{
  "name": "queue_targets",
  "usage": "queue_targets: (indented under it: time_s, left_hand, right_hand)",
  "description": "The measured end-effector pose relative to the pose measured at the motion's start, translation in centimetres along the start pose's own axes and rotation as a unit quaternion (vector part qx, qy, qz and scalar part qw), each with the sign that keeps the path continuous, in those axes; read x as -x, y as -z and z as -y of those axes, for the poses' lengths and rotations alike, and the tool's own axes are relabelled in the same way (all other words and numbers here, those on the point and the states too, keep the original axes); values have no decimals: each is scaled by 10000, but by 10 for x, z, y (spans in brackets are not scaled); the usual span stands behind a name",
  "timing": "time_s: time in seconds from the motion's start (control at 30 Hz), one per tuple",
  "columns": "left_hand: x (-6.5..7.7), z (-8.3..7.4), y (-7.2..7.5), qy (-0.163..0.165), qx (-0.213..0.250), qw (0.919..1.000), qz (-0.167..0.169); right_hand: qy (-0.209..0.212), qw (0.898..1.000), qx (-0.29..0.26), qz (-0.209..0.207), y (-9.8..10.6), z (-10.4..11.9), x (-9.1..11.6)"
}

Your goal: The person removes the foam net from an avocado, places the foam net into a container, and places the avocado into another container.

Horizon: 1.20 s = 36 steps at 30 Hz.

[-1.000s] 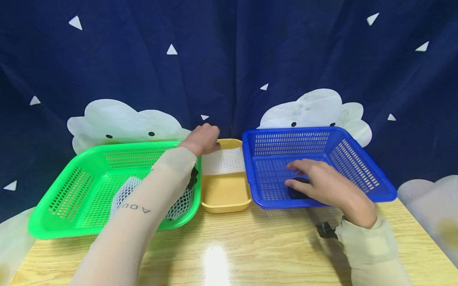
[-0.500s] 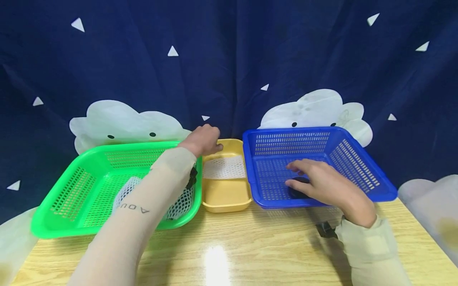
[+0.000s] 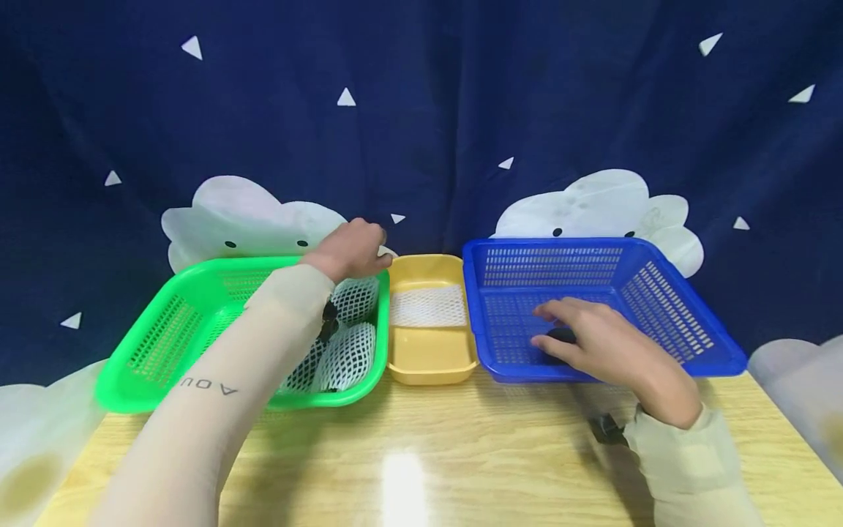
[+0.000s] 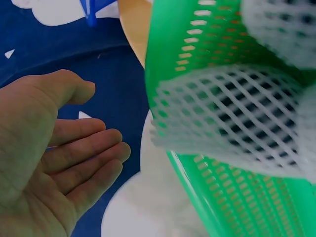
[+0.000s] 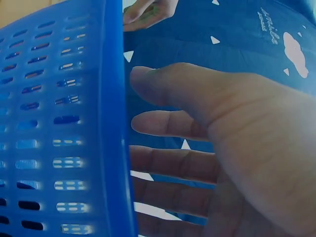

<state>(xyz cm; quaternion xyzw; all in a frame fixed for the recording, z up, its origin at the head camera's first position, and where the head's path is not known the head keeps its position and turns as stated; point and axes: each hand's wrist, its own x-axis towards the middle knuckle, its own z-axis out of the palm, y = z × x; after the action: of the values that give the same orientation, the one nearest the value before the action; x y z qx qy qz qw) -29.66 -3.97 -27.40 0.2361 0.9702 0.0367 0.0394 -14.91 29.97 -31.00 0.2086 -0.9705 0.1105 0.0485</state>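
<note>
The head camera looks forward and down over the green basket and blue basket toward the navy curtain; close up, the left-wrist view shares the green basket, the right-wrist the blue.

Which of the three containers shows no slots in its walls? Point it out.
The small yellow tray, between the green basket and the blue basket: it looks solid-sided, while both baskets have slotted sides.

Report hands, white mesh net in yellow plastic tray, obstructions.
Left hand empty, near green plastic basket; right hand empty, over blue plastic basket. Net in tray. Nothing covering it.
</note>
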Motion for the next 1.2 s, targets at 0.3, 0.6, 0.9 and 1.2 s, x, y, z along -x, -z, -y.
queue_targets:
  time_s: [0.3, 0.6, 0.9, 1.2]
  left_hand:
    - [26, 21, 7, -176, 32, 9998, -5]
    - [61, 47, -5, -524, 26, 9986, 5]
    - [97, 69, -17, -120, -375, 9984, 398]
    - [127, 90, -23, 116, -443, 9970, 617]
  right_hand:
    - [222, 9996, 121, -103, 3, 5, 2]
    - [338, 9990, 184, -213, 3, 16, 4]
    - [268, 9995, 158, -99, 7, 28, 7]
    - [397, 9987, 221, -224, 6, 34, 7]
